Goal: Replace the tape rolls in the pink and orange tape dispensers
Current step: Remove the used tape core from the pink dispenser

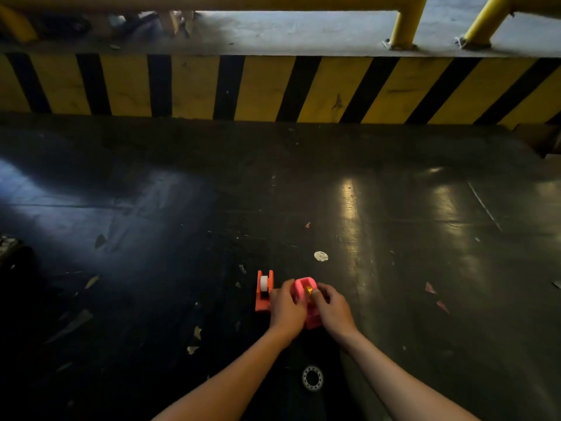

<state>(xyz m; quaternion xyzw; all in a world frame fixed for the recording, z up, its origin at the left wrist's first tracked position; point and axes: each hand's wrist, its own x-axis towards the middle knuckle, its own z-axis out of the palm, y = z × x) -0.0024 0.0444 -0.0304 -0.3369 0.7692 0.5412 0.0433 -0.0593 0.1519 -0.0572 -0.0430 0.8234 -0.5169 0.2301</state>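
The pink tape dispenser (300, 288) sits on the dark floor between my two hands. My left hand (287, 308) grips its left side. My right hand (332, 308) pinches a small yellow-orange tape roll (309, 290) inside the dispenser's open top. Just left of my hands stands the orange tape dispenser (263, 291), upright, with a white tape roll (264, 283) seated in it. Nothing touches the orange one except perhaps the edge of my left hand.
A clear tape roll (312, 378) lies on the floor near me, between my forearms. A white round scrap (321, 256) lies beyond the dispensers. Paper bits litter the floor. A yellow-and-black striped curb (273, 86) and yellow rails (406, 22) stand far ahead.
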